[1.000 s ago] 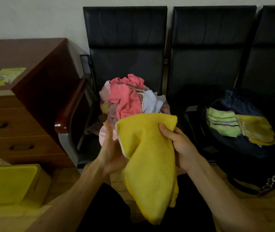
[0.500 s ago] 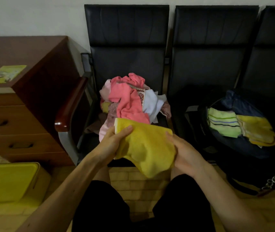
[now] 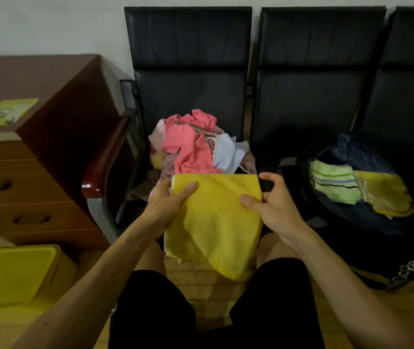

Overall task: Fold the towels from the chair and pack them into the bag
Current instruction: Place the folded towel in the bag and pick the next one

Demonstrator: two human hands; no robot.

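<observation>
You've spread the yellow towel (image 3: 216, 217) level since 0.5 s ago. Your left hand (image 3: 168, 205) pinches its top left corner and your right hand (image 3: 274, 207) its right edge, just before the chair's pile (image 3: 195, 144). Judging by the doubled cloth, 1 fold is in; the bag (image 3: 294, 192) comes later.

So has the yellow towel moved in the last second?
Yes. The yellow towel's hanging lower end has risen toward the pile on the chair; its top edge stays just below that pile.
</observation>
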